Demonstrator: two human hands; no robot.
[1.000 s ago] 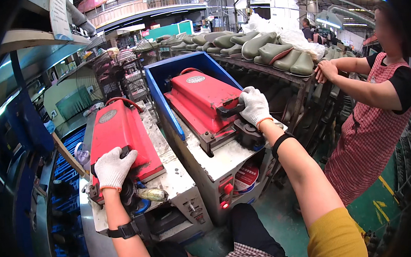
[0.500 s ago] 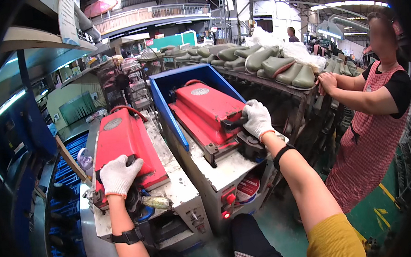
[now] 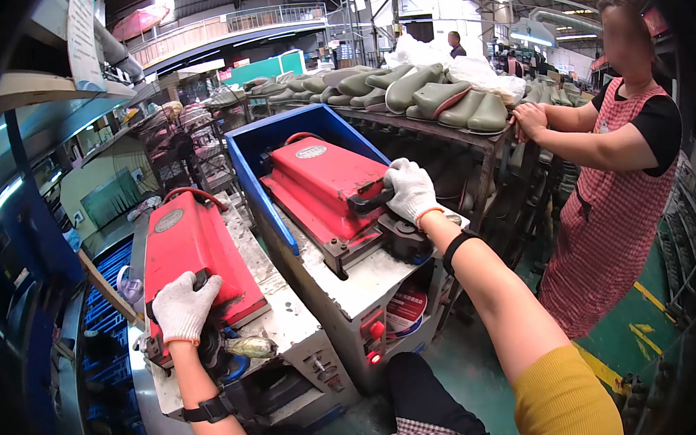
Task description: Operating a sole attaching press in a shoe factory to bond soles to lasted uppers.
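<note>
the right red cover (image 3: 325, 171) sits inside the blue guard (image 3: 255, 187), and at the guard's open front the gloved right hand (image 3: 411, 190) curls its fingers round the black handle (image 3: 369, 202). left of the guard, the gloved left hand (image 3: 184, 307) wraps the dark grip (image 3: 200, 279) of the left red cover (image 3: 194, 235) — fingers bunched, tips hidden from me. beyond the guard, olive clogs (image 3: 436, 96) lie heaped; right of it stands a co-worker (image 3: 631, 148) — hands together.

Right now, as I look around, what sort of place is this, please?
Probably a shoe factory: green shoes are heaped on a rack, and the gloved left hand and right hand are on two red machines. An apron-clad person stands nearby.
</note>
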